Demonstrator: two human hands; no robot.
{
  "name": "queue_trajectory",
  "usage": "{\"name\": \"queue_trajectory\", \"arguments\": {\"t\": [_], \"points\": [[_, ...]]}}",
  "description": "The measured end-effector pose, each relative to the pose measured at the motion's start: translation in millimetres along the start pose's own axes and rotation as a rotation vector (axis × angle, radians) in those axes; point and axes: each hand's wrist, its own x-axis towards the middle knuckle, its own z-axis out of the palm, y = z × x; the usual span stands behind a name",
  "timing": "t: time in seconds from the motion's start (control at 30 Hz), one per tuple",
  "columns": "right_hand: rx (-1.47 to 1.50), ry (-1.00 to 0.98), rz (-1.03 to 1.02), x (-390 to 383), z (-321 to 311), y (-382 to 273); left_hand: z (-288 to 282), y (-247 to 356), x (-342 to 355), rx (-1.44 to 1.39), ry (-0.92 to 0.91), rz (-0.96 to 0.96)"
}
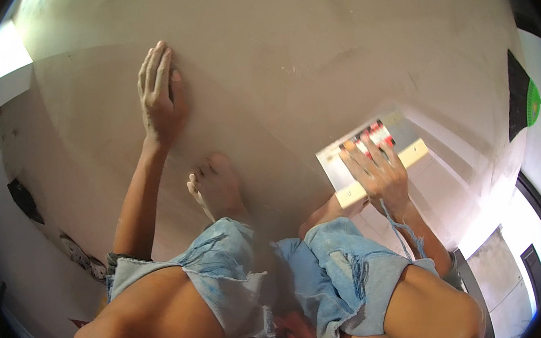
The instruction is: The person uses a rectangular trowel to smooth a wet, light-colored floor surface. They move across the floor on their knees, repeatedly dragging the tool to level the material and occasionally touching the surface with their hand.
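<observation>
Pressing flat and open-fingered, the left hand (160, 95) leans on the grey plaster wall (285, 45). The right hand (379, 171) lies over a pale wooden bar (413, 154) at the breaker box (370, 136); loosely held, the bar may slip down.

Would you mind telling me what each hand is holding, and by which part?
The right hand grips a pale wooden block around its middle, over a breaker panel. The left hand holds nothing; it lies flat on the wall.
</observation>
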Motion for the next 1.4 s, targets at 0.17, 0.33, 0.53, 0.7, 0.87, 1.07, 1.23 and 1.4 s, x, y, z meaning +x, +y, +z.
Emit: {"name": "queue_trajectory", "arguments": {"t": [0.17, 0.33, 0.53, 0.7, 0.87, 1.07, 1.23, 1.4], "points": [[0.038, -0.011, -0.016, 18, 2, 2, -8, -8, -12, 0.043, -0.006, -0.024], [0.031, 0.053, 0.027, 28, 2, 0, 0, -1, 1, 0.039, -0.003, 0.004], [-0.008, 0.03, 0.027, 11, 2, -13, -2, -1, -8, 0.046, -0.013, -0.038], [-0.003, 0.051, 0.033, 29, 7, -4, -4, 3, -3, 0.039, 0.001, -0.023], [-0.044, -0.02, 0.155, 8, 8, -36, 2, -6, 1, 0.024, 0.007, -0.022], [-0.104, -0.109, 0.368, 83, -5, -68, -5, 6, 6, -0.181, -0.07, -0.089], [-0.005, -0.019, 0.512, 137, 24, -95, -75, 119, 34, -0.333, -0.537, 0.171], [0.314, 0.125, 0.29, 137, 0, -87, -54, 152, 33, 0.041, -0.61, 0.32]]}}
